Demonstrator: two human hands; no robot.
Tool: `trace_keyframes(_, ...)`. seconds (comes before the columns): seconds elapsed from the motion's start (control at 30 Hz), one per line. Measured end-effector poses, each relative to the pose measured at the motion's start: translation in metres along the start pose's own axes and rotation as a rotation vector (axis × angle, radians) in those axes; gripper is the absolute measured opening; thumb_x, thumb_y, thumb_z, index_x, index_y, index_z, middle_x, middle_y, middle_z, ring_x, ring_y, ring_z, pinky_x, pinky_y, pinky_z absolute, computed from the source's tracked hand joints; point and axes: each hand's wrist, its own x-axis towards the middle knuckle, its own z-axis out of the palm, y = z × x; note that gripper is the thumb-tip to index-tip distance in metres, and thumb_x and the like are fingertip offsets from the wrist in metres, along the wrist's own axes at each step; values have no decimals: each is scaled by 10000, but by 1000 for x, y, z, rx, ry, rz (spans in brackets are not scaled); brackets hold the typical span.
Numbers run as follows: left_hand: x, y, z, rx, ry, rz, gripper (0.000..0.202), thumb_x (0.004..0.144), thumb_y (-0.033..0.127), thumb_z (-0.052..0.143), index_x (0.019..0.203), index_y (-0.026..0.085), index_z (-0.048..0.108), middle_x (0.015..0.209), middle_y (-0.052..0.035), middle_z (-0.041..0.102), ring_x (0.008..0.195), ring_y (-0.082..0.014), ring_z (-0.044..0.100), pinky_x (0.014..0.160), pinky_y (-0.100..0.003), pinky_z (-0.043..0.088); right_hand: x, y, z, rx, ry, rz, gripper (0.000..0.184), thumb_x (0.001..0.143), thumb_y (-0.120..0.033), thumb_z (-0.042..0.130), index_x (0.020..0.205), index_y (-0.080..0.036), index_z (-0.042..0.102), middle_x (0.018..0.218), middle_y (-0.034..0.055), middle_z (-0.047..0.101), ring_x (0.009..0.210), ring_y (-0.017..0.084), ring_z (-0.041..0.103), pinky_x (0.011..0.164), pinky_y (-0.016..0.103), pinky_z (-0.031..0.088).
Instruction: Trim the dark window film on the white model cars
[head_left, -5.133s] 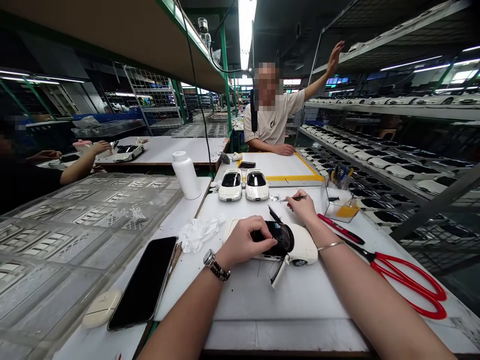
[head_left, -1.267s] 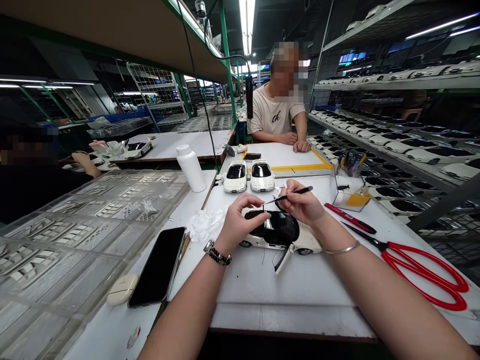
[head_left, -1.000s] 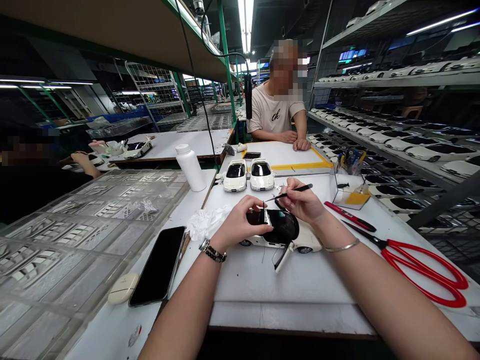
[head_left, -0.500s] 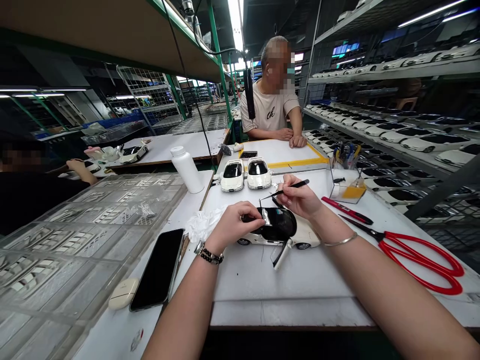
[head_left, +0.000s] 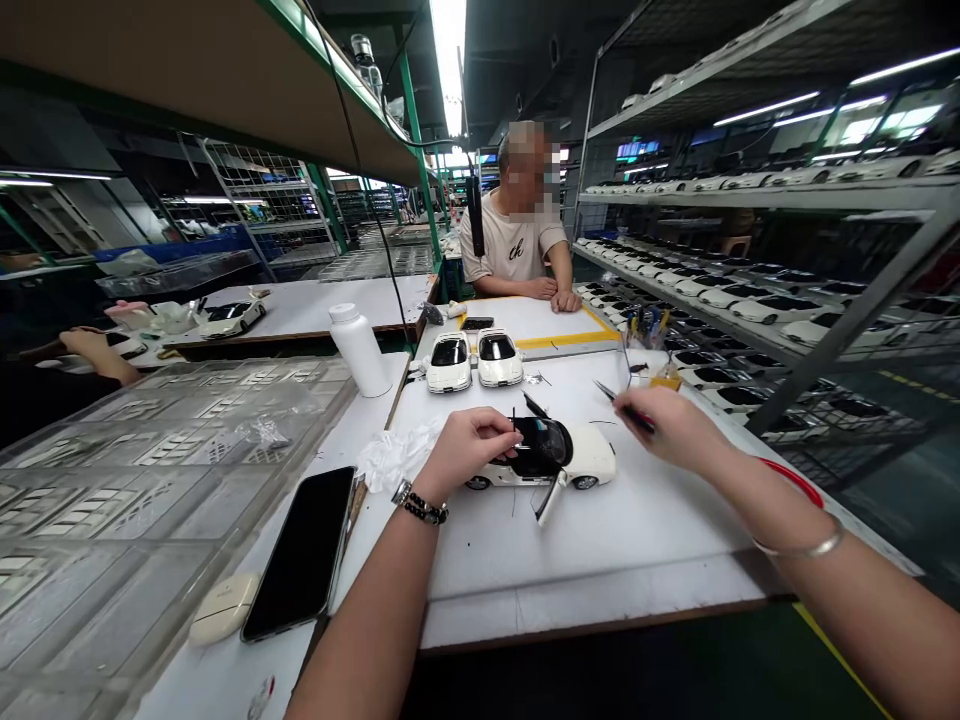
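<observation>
A white model car (head_left: 589,455) with a black roof stands on the white work surface, its near door (head_left: 551,498) and far door (head_left: 535,405) swung out. At the car's rear, my left hand (head_left: 476,445) is closed, thumb and fingertips pinched together over the dark roof. A thin black upright sliver shows by those fingertips; what they pinch is too small to make out. Off to the right of the car, my right hand (head_left: 671,425) is closed around dark tweezers (head_left: 611,393), tips pointing left and apart from the car.
Two white model cars (head_left: 449,362) stand behind. Left are crumpled tissue (head_left: 394,455), a white bottle (head_left: 361,350), a phone (head_left: 304,555), an earbud case (head_left: 225,607) and a clear parts tray (head_left: 172,490). Red scissor handles (head_left: 795,482) show beneath my right arm. A person (head_left: 517,240) leans opposite.
My right hand has moved right with the tweezers, away from the car. The black roof area is less covered. My left hand stays at the car's rear. The view has shifted.
</observation>
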Motion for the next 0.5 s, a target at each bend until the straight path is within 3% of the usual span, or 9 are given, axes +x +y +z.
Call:
trace_keyframes(0.1, -2, 3, -1, -26, -30, -48, 219, 697, 314, 720, 711, 118, 622, 661, -45, 647, 619, -157, 667, 556, -226, 536, -46, 13, 9, -196, -157, -170, 370, 758, -17, 393, 1013, -187, 600, 943, 62, 657, 900, 194, 598, 835, 355, 449)
trace_keyframes(0.23, -5, 5, -2, -2, -33, -51, 208, 704, 296, 718, 717, 112, 622, 580, -43, 642, 554, -144, 649, 514, -215, 528, -81, 18, 8, -330, -226, -174, 470, 830, -58, 343, 1210, -252, 541, 1126, 36, 623, 1017, 193, 581, 895, 401, 442)
trace_keyframes(0.3, -5, 5, -3, -7, -29, -53, 197, 706, 281, 717, 713, 110, 619, 566, -44, 642, 543, -140, 646, 506, -211, 526, -88, 23, 1, -365, -195, -53, 476, 827, -88, 356, 1238, -257, 527, 1166, 43, 607, 1048, 212, 576, 892, 418, 450)
trace_keyframes(0.37, -6, 7, -3, -25, -27, -60, 184, 710, 265, 712, 709, 109, 615, 568, -47, 645, 548, -140, 648, 509, -213, 529, -92, 33, -10, -390, -188, 157, 398, 822, -157, 393, 1169, -220, 577, 1122, 86, 624, 991, 256, 605, 825, 434, 479)
trace_keyframes(0.43, -6, 8, -4, -38, -24, -73, 171, 716, 250, 706, 709, 107, 613, 574, -49, 647, 557, -140, 652, 519, -216, 535, -98, 48, -20, -339, -247, 387, 316, 816, -249, 432, 1046, -159, 630, 1005, 156, 651, 832, 282, 642, 679, 408, 505)
trace_keyframes(0.5, -6, 9, -4, -40, -18, -80, 159, 722, 241, 699, 709, 107, 614, 574, -49, 645, 556, -136, 650, 525, -218, 535, -106, 64, -29, -186, -333, 530, 289, 782, -298, 485, 950, -126, 646, 915, 196, 655, 719, 269, 651, 567, 352, 500)
